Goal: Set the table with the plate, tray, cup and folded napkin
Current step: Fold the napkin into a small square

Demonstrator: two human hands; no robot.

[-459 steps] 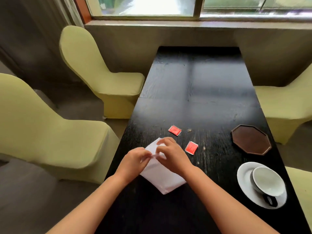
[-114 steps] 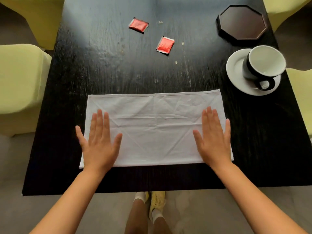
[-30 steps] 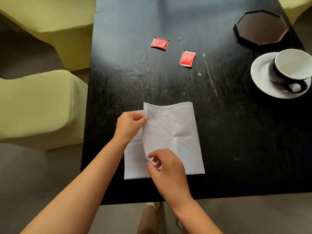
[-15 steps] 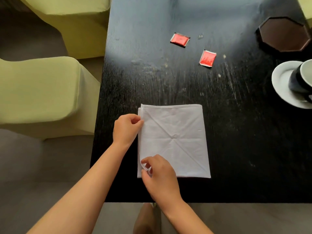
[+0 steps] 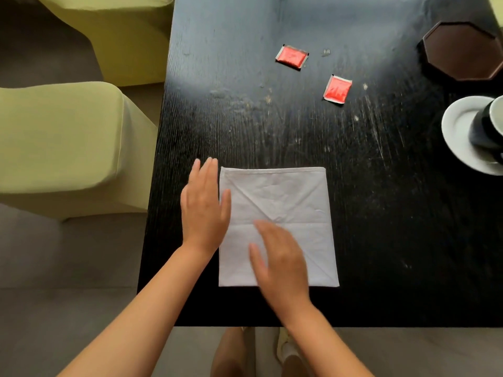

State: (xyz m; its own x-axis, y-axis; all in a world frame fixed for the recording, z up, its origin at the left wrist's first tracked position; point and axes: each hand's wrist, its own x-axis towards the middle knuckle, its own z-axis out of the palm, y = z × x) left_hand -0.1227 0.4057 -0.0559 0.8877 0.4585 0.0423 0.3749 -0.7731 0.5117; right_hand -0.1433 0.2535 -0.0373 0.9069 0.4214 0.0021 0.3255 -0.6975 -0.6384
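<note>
Left hand (image 5: 204, 210): flat, fingers straight, at the napkin's left edge.
Right hand (image 5: 280, 259): released, flat, blurred, on the cloth.
Napkin (image 5: 294, 202): folded square near the bench (image 5: 394, 240) front; likely light, limp, best pinched at corners.

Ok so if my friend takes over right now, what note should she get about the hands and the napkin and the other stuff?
Left hand: open, fingers straight, lying flat along the napkin's left edge.
Right hand: open, flat on the napkin's near half; a bit blurred.
Napkin: folded into a square, flat near the table's front edge.
Cup: on the white plate at the right edge, partly cut off.
Tray: dark, eight-sided, far right.
Two red packets lie mid-table.
Done: napkin folded to a square.
Left: probably finish any folding, then set plate, tray, cup and napkin in place.
</note>
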